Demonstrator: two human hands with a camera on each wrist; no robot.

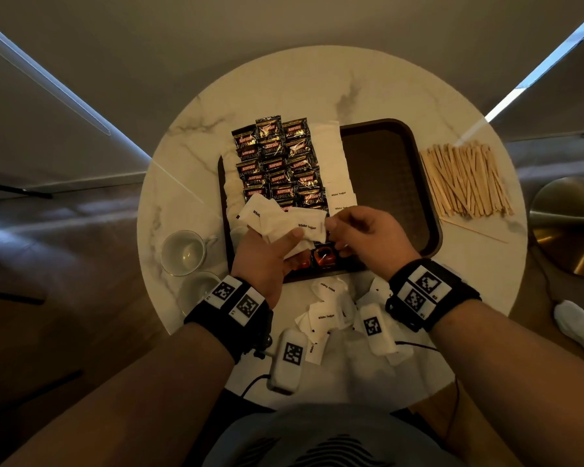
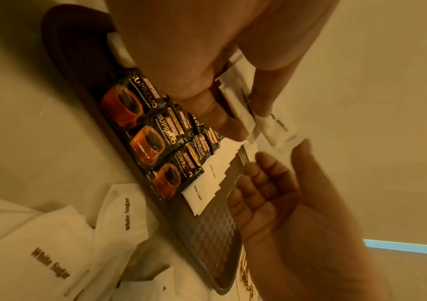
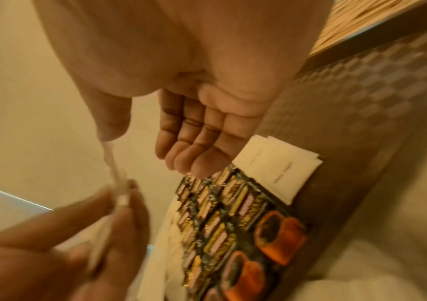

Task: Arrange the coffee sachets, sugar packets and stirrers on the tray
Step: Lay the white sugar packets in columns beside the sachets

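Observation:
A brown tray (image 1: 385, 156) lies on the round marble table. Black coffee sachets (image 1: 277, 160) fill its left part in rows, with a column of white sugar packets (image 1: 331, 153) beside them. Above the tray's near edge, my left hand (image 1: 285, 242) grips a fanned bunch of sugar packets (image 1: 277, 220). My right hand (image 1: 331, 227) pinches the end of the top packet (image 2: 271, 126) between thumb and fingers, its other fingers curled. Wooden stirrers (image 1: 466, 180) lie in a pile on the table right of the tray.
Loose sugar packets (image 1: 327, 315) lie on the table between the tray and my body. Two glasses (image 1: 182, 252) stand at the table's left edge. A single stirrer (image 1: 472, 230) lies apart near the pile. The right half of the tray shows bare checkered floor (image 2: 212, 234).

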